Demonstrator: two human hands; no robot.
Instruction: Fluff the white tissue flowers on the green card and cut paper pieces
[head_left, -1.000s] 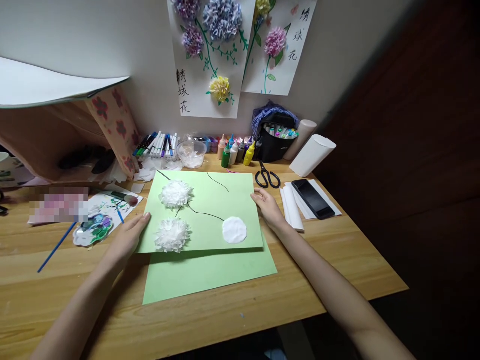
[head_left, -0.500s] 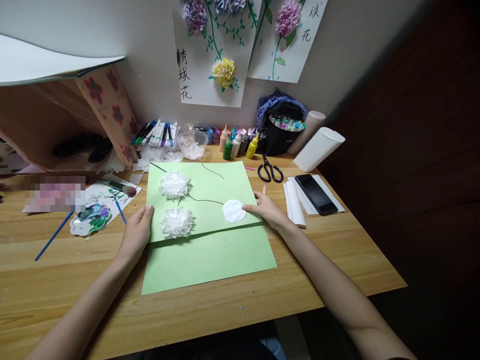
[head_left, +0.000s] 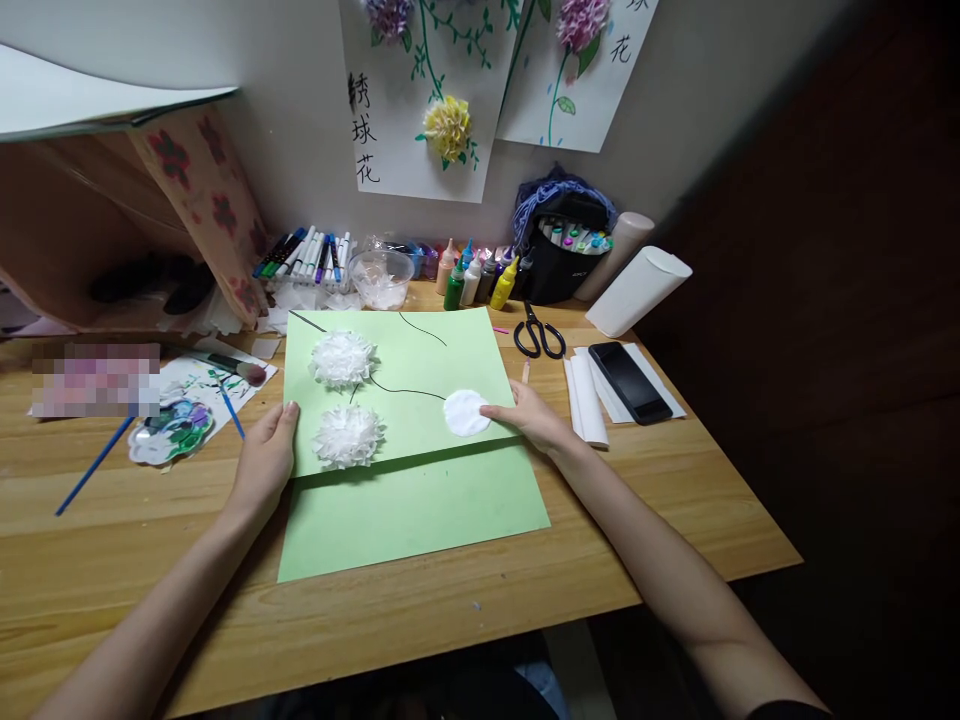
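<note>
My left hand [head_left: 266, 457] grips the left edge of a light green sheet [head_left: 420, 365], thumb on top. My right hand [head_left: 525, 418] holds the same sheet near its lower right corner, fingers beside a flat white paper disc [head_left: 466, 413]. Two fluffy white tissue flowers [head_left: 342, 358] [head_left: 348, 436] and thin black stem lines are on this sheet. Its near edge is lifted slightly over a second green sheet [head_left: 420, 510] lying flat on the wooden desk [head_left: 112, 560].
Scissors [head_left: 538, 334], a black phone [head_left: 627, 381] on folded white paper, a white roll [head_left: 637, 290], paint bottles [head_left: 472, 280], a marker case [head_left: 570, 260], marker pens [head_left: 307, 260], a plastic bowl [head_left: 382, 278], a paint palette [head_left: 169, 432] and brushes ring the sheets. Flower pictures hang on the wall.
The flowered sheet has slid away from me, exposing more of the lower sheet. My right hand moved from its right edge to the lower corner by the white disc.
</note>
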